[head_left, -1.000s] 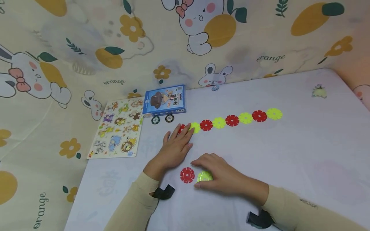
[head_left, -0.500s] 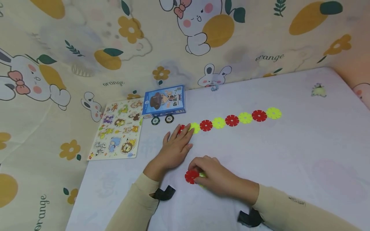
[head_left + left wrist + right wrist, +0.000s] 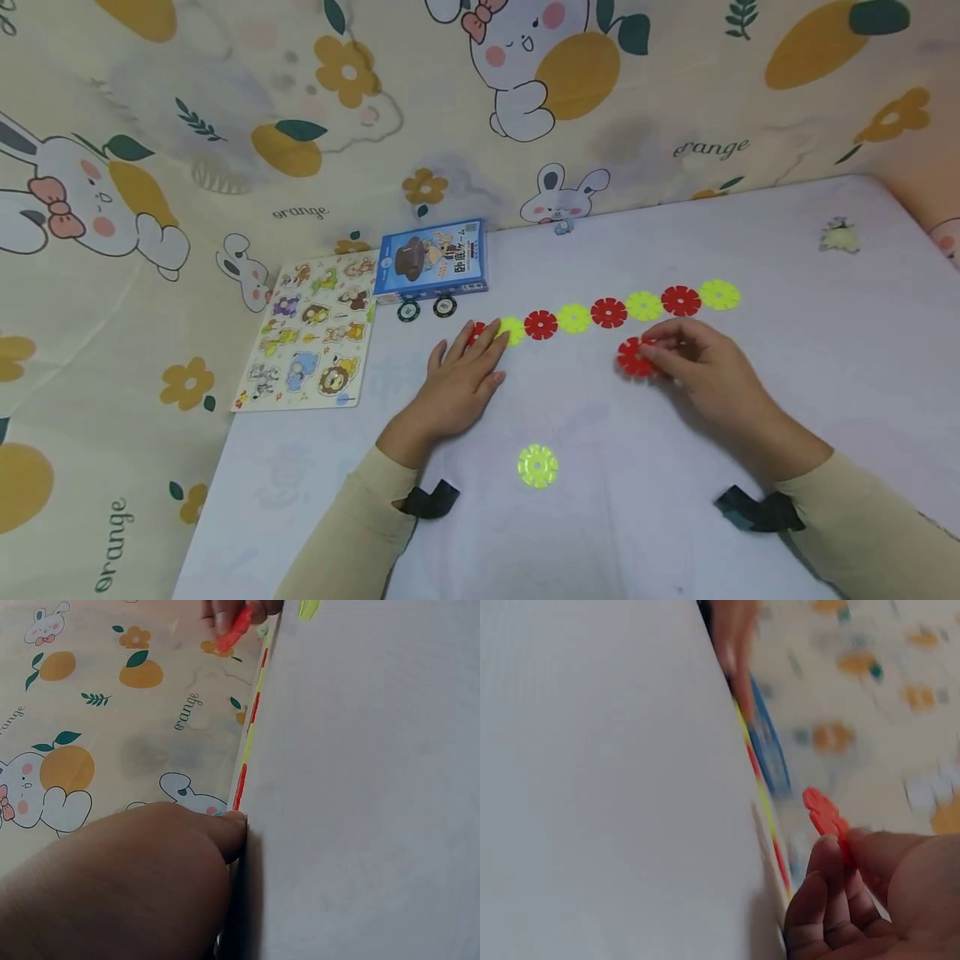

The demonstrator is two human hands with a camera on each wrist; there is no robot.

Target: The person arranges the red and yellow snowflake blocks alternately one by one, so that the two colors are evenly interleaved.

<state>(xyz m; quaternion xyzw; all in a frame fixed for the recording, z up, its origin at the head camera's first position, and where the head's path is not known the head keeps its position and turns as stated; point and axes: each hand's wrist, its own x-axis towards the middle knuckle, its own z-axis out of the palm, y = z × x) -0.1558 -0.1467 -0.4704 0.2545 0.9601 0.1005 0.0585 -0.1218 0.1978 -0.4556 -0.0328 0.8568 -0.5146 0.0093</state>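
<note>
A red notched plastic disc (image 3: 634, 358) is pinched between the thumb and fingers of my right hand (image 3: 712, 383), raised over the table just in front of the row. The right wrist view shows the same red disc (image 3: 826, 814) nearly edge-on. My left hand (image 3: 459, 387) lies flat with spread fingers, its fingertips on the row's left end, partly covering a red disc and a yellow-green disc (image 3: 513, 331). From there the row runs rightward in alternating colours, ending at a yellow-green disc (image 3: 720, 295). One loose yellow-green disc (image 3: 537, 466) lies near the front.
At the back left are a blue box (image 3: 431, 260), two dark round chips (image 3: 445, 307) before it, and an animal puzzle board (image 3: 307, 333). A small pale green figure (image 3: 838, 237) sits at the far right. A patterned cloth wall borders the table's back.
My right hand took the red disc from beside the loose yellow-green one and carried it up and rightward toward the row. The left hand has stayed in place.
</note>
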